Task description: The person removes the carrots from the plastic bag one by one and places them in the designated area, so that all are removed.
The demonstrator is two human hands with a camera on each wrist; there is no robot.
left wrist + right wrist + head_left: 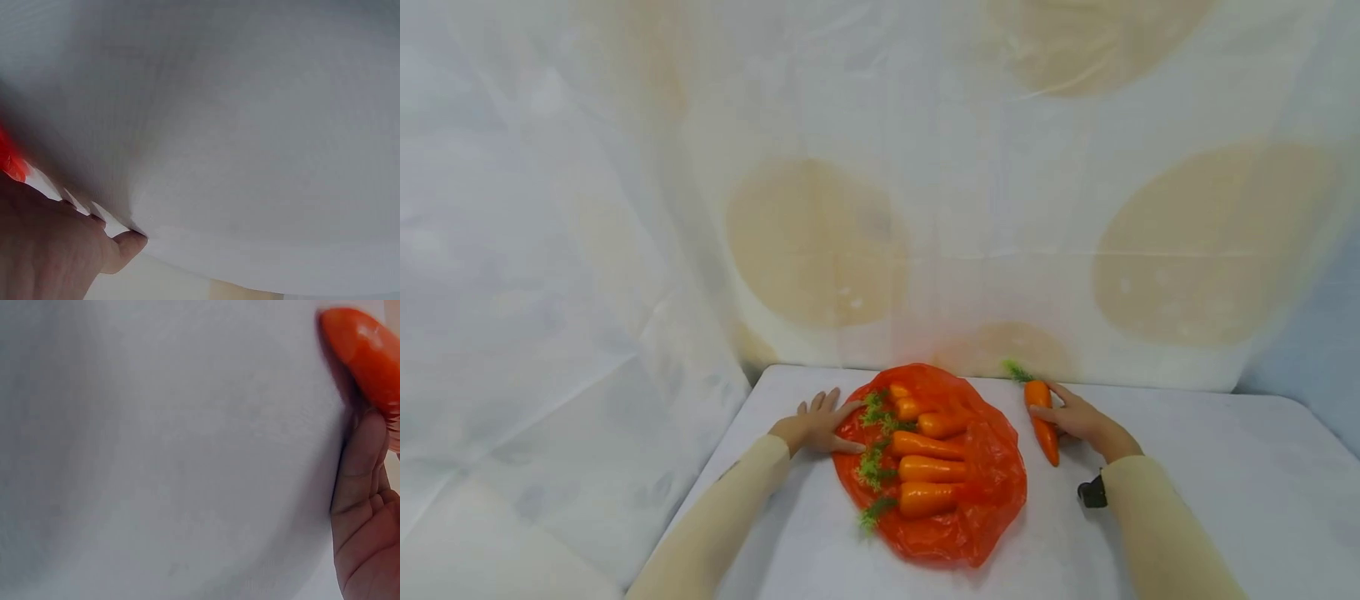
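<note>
A red translucent plastic bag (992,492) lies spread on the table, with several orange carrots (931,469) resting side by side on it. Their feathery green tops (874,467) point left. At the bag's left edge my left hand (816,423) rests with its fingers spread, thumb and index finger reaching onto the red plastic. To the right of the bag, my right hand (1077,417) holds a single carrot (1041,421) between thumb and fingers. That carrot's green top points away from me and its tip toward me. In the right wrist view the carrot's tip (365,350) sticks out beyond the fingers.
The white table (1210,483) has rounded far corners. Behind it hangs a pale cloth (985,217) with large tan circles, and another pale sheet (535,333) covers the left side. A small black device (1093,492) sits at the right wrist.
</note>
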